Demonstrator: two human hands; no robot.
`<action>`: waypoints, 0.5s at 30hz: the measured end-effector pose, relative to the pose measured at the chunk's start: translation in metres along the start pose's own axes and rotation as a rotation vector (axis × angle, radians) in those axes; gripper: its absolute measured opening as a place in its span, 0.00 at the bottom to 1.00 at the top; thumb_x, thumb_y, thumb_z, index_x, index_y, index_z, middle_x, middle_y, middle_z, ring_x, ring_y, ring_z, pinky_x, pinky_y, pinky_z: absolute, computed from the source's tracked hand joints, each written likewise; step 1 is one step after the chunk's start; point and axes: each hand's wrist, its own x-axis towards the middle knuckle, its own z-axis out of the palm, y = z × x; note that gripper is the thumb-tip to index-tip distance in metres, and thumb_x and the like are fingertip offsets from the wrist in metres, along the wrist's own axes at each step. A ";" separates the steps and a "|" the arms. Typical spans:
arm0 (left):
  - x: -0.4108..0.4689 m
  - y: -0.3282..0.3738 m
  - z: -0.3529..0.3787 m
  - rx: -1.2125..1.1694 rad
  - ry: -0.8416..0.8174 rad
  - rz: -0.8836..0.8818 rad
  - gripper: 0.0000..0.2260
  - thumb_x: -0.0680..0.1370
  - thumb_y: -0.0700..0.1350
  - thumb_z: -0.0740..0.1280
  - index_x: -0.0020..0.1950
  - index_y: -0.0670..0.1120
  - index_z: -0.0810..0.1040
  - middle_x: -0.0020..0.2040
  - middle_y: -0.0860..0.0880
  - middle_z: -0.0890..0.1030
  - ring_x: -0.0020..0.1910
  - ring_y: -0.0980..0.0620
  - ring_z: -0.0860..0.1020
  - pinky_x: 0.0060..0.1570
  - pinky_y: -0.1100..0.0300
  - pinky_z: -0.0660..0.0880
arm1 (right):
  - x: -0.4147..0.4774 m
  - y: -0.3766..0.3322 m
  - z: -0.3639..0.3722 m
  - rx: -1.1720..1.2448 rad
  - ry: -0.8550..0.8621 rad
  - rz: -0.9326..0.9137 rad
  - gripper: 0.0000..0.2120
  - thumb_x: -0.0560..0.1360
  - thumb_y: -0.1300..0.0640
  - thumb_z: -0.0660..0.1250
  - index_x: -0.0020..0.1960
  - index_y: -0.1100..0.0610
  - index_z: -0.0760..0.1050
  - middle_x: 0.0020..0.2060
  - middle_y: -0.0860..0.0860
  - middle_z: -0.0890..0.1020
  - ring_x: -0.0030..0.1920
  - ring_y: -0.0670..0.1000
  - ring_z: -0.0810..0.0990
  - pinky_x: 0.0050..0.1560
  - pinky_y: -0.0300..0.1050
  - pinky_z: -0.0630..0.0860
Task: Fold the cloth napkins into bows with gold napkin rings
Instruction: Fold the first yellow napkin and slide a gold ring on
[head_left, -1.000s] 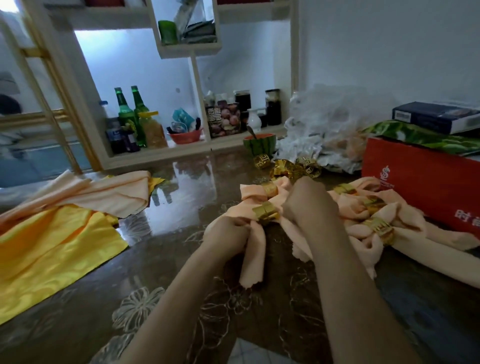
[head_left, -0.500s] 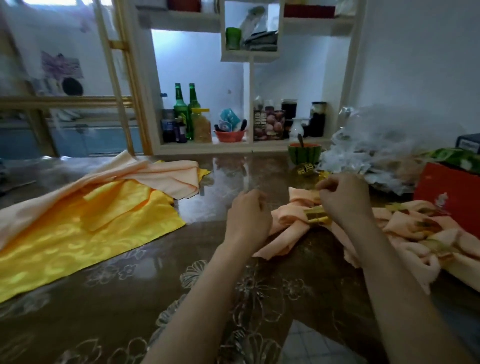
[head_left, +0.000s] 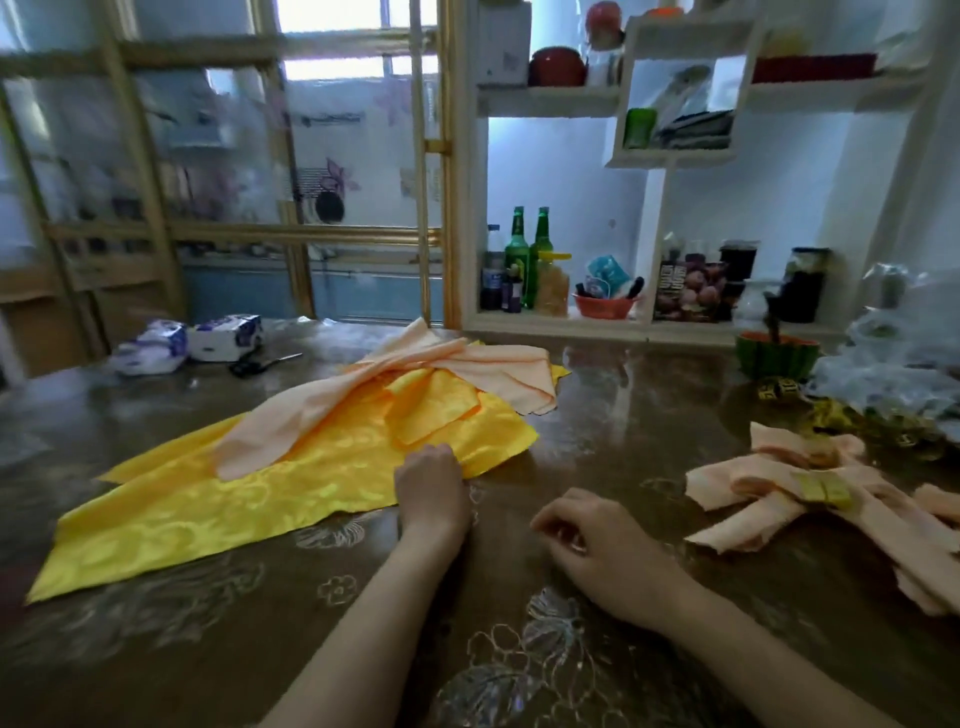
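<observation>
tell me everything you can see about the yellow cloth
The yellow cloth is glossy, satin-like, with a faint woven pattern. It lies spread and rumpled on the brown table, a smaller yellow piece on top. Peach cloths drape across its far part. The left hand touches its near right edge; a grip cannot be confirmed.

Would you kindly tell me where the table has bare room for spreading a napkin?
Bare table runs between the yellow cloth and the finished bow, back to the shelf. The right end is crowded with gold rings and plastic bags.
</observation>
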 end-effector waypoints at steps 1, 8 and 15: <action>-0.002 0.007 0.007 0.013 0.008 0.020 0.11 0.79 0.36 0.55 0.59 0.42 0.72 0.58 0.45 0.76 0.59 0.46 0.74 0.52 0.56 0.71 | -0.005 0.008 0.000 -0.003 0.028 0.026 0.09 0.77 0.57 0.64 0.56 0.51 0.78 0.49 0.45 0.76 0.49 0.41 0.74 0.51 0.31 0.71; -0.031 -0.030 -0.014 -0.135 0.012 0.075 0.08 0.78 0.35 0.56 0.52 0.44 0.72 0.53 0.45 0.78 0.54 0.45 0.75 0.44 0.57 0.68 | -0.003 0.019 -0.002 -0.157 0.222 0.083 0.29 0.71 0.56 0.72 0.70 0.53 0.67 0.62 0.49 0.74 0.62 0.48 0.71 0.62 0.38 0.65; -0.078 -0.045 -0.055 -0.626 -0.384 0.255 0.06 0.77 0.45 0.67 0.40 0.47 0.79 0.32 0.57 0.75 0.33 0.63 0.72 0.34 0.69 0.66 | -0.008 -0.014 0.011 -0.149 0.016 -0.109 0.26 0.74 0.46 0.67 0.69 0.45 0.66 0.69 0.40 0.60 0.72 0.44 0.57 0.71 0.38 0.52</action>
